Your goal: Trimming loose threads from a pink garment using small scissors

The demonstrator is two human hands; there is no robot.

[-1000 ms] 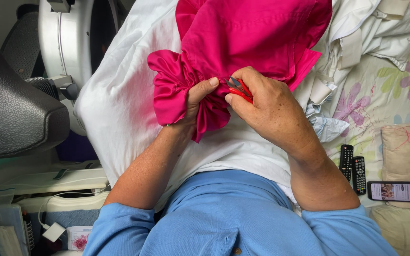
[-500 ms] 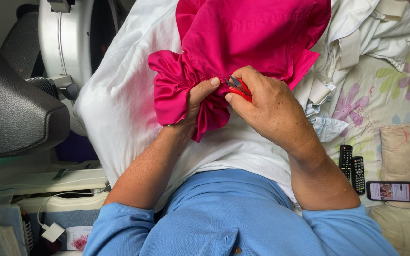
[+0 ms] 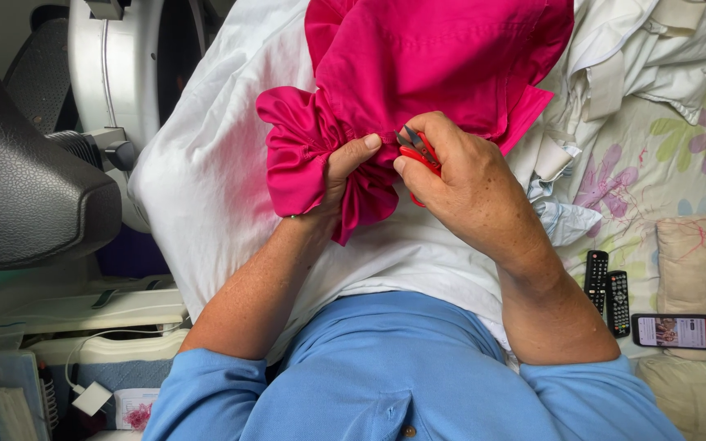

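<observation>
left hand (image 3: 341,175) pinches a gathered fold of the pink cloth (image 3: 426,61), thumb pressed on top near the seam, the other fingers tucked under and hidden. right hand (image 3: 467,175) comes in from four o'clock, fingers curled tight round small red snips (image 3: 415,151). the blades point toward ten o'clock, tips right at the gathered seam, touching the cloth or nearly so; can't tell whether they've bitten a thread. the seam runs roughly nine to three, so the snips meet it at a slant. the thumbs of both hands sit just beside each other, and the right hand is the nearer one to the tips.

the cloth lies bunched on a white sheet (image 3: 206,180) over the lap, spreading up toward twelve o'clock. out at four o'clock, two remotes (image 3: 608,290) and a phone (image 3: 686,332) lie on the floral bed (image 3: 655,163), well apart from the hands. at nine o'clock, a dark seat (image 3: 18,188) and a grey machine (image 3: 124,73).
</observation>
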